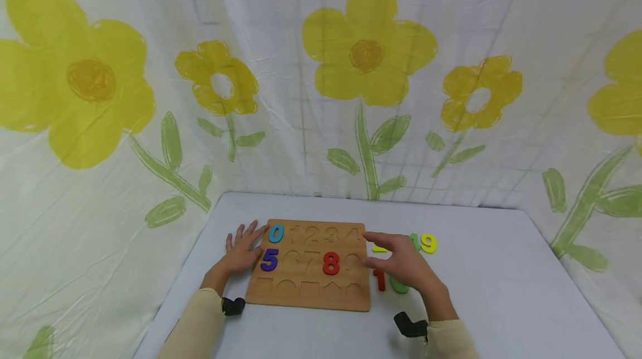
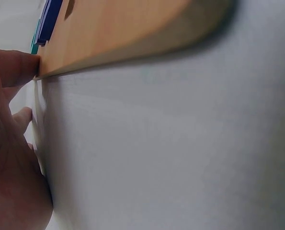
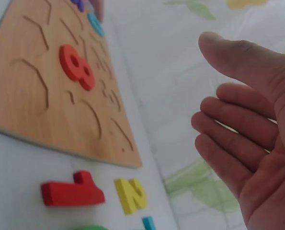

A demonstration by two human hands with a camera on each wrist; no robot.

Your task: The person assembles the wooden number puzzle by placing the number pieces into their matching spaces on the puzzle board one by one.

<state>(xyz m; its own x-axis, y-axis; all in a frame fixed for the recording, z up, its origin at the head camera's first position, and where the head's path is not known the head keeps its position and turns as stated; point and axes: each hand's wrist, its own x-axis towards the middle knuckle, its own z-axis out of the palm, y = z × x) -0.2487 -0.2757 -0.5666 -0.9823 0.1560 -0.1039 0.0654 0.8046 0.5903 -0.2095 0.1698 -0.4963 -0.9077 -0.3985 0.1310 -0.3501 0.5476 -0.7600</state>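
**Both hands at the number board, not a piece in the fingers!**

Here's the right hand [image 1: 403, 261], fingers extended, thumb well apart from them, nothing in its grasp. Just in front of its thumb, on the person's side, lies the red 1 [image 1: 379, 280]; beside that, partly hidden under the palm, a green piece [image 1: 399, 285]. In the gap between thumb and fingers peeks the yellow 2 [image 3: 131, 194], and past the knuckles sit another green piece [image 1: 414, 241] and the yellow 9 [image 1: 434, 243].

They look light, stiff and smooth, tough rather than fragile; a thumb-and-finger pinch on the thick side edges should suit.

Left of those right fingertips spreads the wooden number board [image 1: 311, 245], its red 8 [image 1: 331, 263] standing proud. Farther across come the purple 5 [image 1: 270, 260] and blue 0 [image 1: 271, 233], right by the left hand [image 1: 243, 253]: fingers splayed, thumb against the board's edge, gripping nothing. That flat, rigid board could slide on the tabletop [image 1: 501, 275], so steady it by the rim!
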